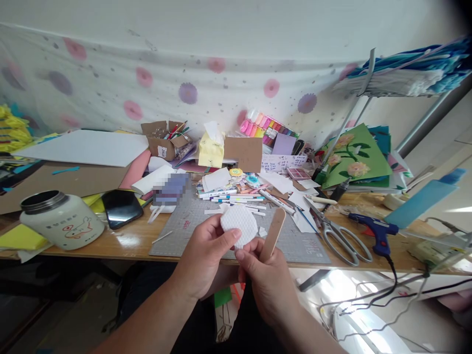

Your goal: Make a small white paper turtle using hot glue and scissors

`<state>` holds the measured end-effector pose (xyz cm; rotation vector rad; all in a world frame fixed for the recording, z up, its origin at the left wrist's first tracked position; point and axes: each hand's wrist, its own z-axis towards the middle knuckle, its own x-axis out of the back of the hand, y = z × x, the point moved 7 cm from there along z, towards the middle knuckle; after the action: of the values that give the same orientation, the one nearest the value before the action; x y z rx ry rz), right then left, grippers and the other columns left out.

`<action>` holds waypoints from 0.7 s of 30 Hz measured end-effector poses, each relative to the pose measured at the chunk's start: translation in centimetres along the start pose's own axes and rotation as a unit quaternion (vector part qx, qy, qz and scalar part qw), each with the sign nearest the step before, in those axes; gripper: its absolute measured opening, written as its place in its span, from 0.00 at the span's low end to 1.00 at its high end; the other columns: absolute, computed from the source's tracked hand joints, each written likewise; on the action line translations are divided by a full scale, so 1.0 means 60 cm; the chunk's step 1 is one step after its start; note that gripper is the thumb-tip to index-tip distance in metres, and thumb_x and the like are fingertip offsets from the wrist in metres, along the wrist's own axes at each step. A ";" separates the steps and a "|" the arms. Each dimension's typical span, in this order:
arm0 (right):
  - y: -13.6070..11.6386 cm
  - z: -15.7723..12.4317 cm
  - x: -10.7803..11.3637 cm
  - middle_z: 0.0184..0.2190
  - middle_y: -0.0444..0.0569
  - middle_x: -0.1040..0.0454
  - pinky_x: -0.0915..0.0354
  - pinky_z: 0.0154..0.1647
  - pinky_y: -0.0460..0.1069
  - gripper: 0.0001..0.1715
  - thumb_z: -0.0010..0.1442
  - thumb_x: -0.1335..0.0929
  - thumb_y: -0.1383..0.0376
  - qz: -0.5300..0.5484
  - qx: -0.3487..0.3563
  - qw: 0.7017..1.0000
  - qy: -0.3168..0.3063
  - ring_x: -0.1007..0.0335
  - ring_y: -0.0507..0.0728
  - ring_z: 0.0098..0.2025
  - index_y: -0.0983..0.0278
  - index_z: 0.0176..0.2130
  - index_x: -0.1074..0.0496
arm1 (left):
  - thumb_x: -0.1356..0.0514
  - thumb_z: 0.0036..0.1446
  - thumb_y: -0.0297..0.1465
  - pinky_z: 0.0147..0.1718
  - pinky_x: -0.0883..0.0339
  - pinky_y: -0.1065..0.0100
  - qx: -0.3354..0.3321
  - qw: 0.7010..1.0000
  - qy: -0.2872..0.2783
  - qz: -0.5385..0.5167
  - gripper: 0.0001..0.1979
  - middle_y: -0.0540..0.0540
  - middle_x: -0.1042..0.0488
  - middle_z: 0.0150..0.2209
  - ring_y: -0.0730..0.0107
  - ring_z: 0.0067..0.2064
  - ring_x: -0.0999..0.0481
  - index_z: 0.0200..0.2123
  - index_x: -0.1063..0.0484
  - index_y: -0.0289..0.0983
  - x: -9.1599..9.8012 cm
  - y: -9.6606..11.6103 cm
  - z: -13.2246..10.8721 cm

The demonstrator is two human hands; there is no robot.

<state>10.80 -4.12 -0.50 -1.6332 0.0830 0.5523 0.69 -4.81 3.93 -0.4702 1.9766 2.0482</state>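
Note:
Between thumb and fingers, my left hand grips a round white cotton pad with a quilted texture. A flat wooden craft stick stands tilted out of my right hand, gripped by its lower end. The right thumb and fingertip also pinch at the pad's lower edge. Both hands are close together, just over the front edge of the grey cutting mat. Behind the pad lie several markers and white paper scraps.
Scissors and a blue glue gun with its cable lie to the right. On the left stand a wide white jar and a black phone. A cardboard box and a colourful clay set are at the back.

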 end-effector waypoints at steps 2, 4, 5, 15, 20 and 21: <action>-0.005 0.001 0.000 0.14 0.38 0.38 0.45 0.21 0.44 0.15 0.47 0.26 0.60 -0.026 0.005 1.000 -0.005 0.44 0.48 0.18 0.65 0.22 0.34 | 0.37 0.53 0.27 0.30 0.34 0.73 0.005 1.000 -0.004 0.006 0.03 0.50 0.27 0.28 0.74 0.30 0.30 0.32 0.28 0.35 0.001 -0.001 0.002; -0.009 0.001 -0.001 0.14 0.38 0.37 0.47 0.22 0.45 0.14 0.48 0.28 0.62 -0.048 0.011 0.999 -0.012 0.45 0.48 0.18 0.64 0.22 0.35 | 0.37 0.52 0.27 0.28 0.35 0.72 0.009 1.000 -0.009 0.011 0.04 0.49 0.27 0.27 0.73 0.29 0.30 0.32 0.29 0.34 0.001 -0.003 0.004; -0.010 0.002 -0.001 0.14 0.38 0.37 0.47 0.22 0.45 0.13 0.48 0.28 0.63 -0.056 0.012 0.998 -0.015 0.45 0.48 0.19 0.64 0.22 0.35 | 0.37 0.51 0.27 0.28 0.35 0.71 0.012 1.000 -0.014 0.010 0.04 0.49 0.27 0.27 0.73 0.28 0.30 0.31 0.29 0.34 0.000 -0.004 0.004; -0.005 0.009 0.025 0.20 0.37 0.38 0.43 0.20 0.44 0.17 0.47 0.25 0.56 0.059 0.020 0.997 -0.036 0.43 0.47 0.19 0.63 0.33 0.28 | 0.35 0.50 0.31 0.33 0.35 0.69 0.028 0.991 -0.029 0.127 0.09 0.46 0.24 0.31 0.68 0.33 0.27 0.35 0.27 0.34 0.029 -0.008 0.007; 0.007 0.018 0.041 0.16 0.37 0.38 0.48 0.19 0.43 0.19 0.47 0.24 0.56 0.020 0.001 1.000 0.005 0.43 0.46 0.17 0.65 0.24 0.32 | 0.37 0.52 0.33 0.32 0.37 0.70 0.030 0.980 -0.055 0.191 0.08 0.49 0.27 0.30 0.70 0.33 0.30 0.33 0.28 0.34 0.031 -0.010 0.018; 0.011 0.019 0.042 0.15 0.37 0.39 0.49 0.19 0.43 0.19 0.48 0.24 0.56 0.023 0.000 1.000 0.020 0.44 0.46 0.17 0.65 0.23 0.33 | 0.38 0.54 0.34 0.32 0.38 0.70 0.019 0.981 -0.059 0.182 0.08 0.49 0.27 0.30 0.70 0.33 0.31 0.33 0.28 0.34 0.029 -0.011 0.021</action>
<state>12.43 -2.45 -2.13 -1.6449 0.1491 0.5548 -0.70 -3.62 2.67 0.0280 2.1506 2.1780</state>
